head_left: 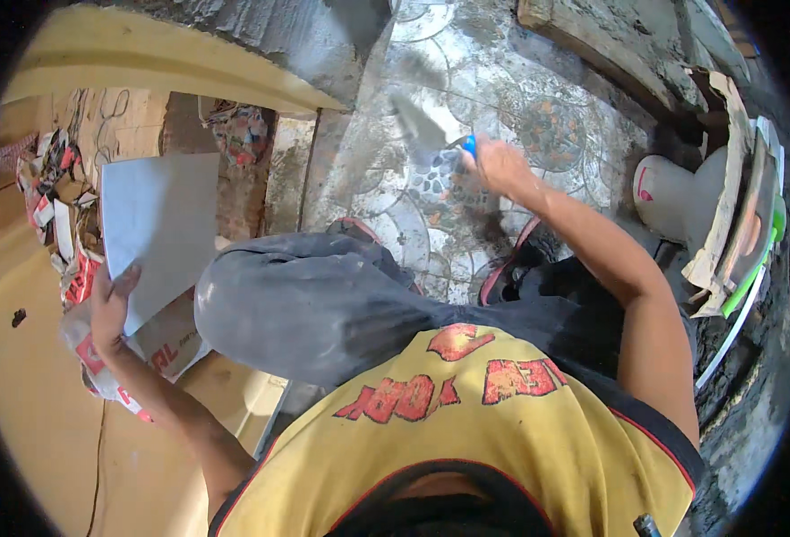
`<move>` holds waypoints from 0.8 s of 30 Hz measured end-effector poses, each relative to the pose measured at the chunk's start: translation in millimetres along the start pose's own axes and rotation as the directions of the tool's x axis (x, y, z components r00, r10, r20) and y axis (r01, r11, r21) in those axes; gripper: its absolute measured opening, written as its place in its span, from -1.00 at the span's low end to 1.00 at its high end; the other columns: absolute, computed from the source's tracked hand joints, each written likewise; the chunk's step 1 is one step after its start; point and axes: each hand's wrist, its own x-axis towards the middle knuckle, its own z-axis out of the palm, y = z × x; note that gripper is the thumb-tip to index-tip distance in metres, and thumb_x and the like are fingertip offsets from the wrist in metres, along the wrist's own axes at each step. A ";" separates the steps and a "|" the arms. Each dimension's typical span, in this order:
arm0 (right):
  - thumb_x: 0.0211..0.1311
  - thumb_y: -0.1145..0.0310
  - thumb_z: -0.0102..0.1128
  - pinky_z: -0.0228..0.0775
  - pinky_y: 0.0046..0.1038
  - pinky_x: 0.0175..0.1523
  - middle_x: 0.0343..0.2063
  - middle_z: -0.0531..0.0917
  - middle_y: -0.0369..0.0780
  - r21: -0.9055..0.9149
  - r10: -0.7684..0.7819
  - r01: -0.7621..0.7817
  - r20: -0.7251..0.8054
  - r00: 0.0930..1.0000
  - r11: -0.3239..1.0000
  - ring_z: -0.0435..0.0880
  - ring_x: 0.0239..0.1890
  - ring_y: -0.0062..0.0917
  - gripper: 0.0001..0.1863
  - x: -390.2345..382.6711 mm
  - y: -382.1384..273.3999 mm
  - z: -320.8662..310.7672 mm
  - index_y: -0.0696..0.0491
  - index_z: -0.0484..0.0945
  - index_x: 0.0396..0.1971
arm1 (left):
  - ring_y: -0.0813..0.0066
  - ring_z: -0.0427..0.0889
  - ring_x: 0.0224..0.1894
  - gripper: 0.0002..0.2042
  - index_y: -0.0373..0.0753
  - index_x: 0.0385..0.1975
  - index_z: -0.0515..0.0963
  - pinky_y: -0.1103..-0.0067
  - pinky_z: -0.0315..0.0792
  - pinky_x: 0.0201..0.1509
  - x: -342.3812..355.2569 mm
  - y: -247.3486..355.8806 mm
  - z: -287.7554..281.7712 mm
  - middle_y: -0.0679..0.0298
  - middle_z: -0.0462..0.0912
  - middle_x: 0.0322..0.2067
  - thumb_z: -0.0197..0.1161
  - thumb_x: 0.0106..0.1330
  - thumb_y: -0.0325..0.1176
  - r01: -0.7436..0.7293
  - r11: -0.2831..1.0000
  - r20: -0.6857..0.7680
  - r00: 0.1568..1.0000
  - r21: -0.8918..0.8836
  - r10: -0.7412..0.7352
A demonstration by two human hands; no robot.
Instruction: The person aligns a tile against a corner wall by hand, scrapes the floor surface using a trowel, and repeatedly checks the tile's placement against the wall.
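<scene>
My left hand (113, 302) grips a flat, pale grey tile (164, 228) by its lower left edge, thumb on its face. The tile is raised on edge over torn packaging at the left. In my right hand (504, 170) is a trowel (422, 127) with a blue handle, the fingers closed round it. Its pointed blade reaches to the left above the patterned floor (395, 219) and is partly blurred.
Torn cardboard packaging (166, 345) lies below the tile. Bent cardboard sheets (726, 206) and a white round container (668, 192) stand at the right. A rough cement surface (278, 36) is at the far left, beside a yellow wall edge (171, 67). My bent knee (269, 304) is between both hands.
</scene>
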 end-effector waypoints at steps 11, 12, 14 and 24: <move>0.35 0.07 0.03 0.53 -0.02 -0.13 -0.44 0.67 0.10 0.189 0.109 -0.117 0.054 0.993 0.975 0.70 -0.30 0.01 -0.52 -8.6 -36.2 35.3 0.29 0.45 -0.20 | 0.32 0.53 -0.02 -0.60 -0.42 0.06 0.48 0.45 0.38 0.10 -25.1 27.0 -4.0 0.12 0.58 -0.07 0.26 0.26 -0.36 -0.207 0.919 0.233 0.963 0.336 0.132; 0.35 0.07 0.03 0.53 -0.02 -0.13 -0.44 0.67 0.10 0.192 0.102 -0.112 0.059 0.993 0.975 0.70 -0.30 0.01 -0.52 -12.3 -37.8 31.3 0.29 0.45 -0.20 | 0.31 0.52 -0.03 -0.61 -0.42 0.05 0.48 0.45 0.38 0.08 -31.3 32.6 -5.5 0.12 0.58 -0.08 0.26 0.27 -0.36 -0.172 0.917 0.188 0.976 0.359 0.110; 0.34 0.04 0.05 0.54 -0.06 -0.22 -0.51 0.66 0.11 0.099 -0.180 0.170 0.104 0.978 0.981 0.70 -0.36 0.00 -0.50 -37.9 -34.9 27.7 0.29 0.47 -0.22 | 0.30 0.51 -0.04 -0.62 -0.42 0.04 0.48 0.44 0.37 0.07 -27.4 45.9 6.4 0.12 0.57 -0.09 0.26 0.27 -0.37 -0.150 0.922 0.167 0.981 0.356 0.095; 0.35 -0.05 -0.01 0.52 -0.03 -0.12 -0.35 0.67 0.11 0.054 0.021 -0.030 0.165 0.986 0.998 0.68 -0.25 0.03 -0.47 -44.4 -3.5 24.2 0.18 0.45 -0.08 | 0.24 0.51 -0.10 -0.60 -0.38 0.03 0.52 0.43 0.35 0.07 -7.5 86.1 11.7 0.09 0.58 -0.19 0.33 0.21 -0.37 -0.215 0.874 0.287 0.953 0.435 0.092</move>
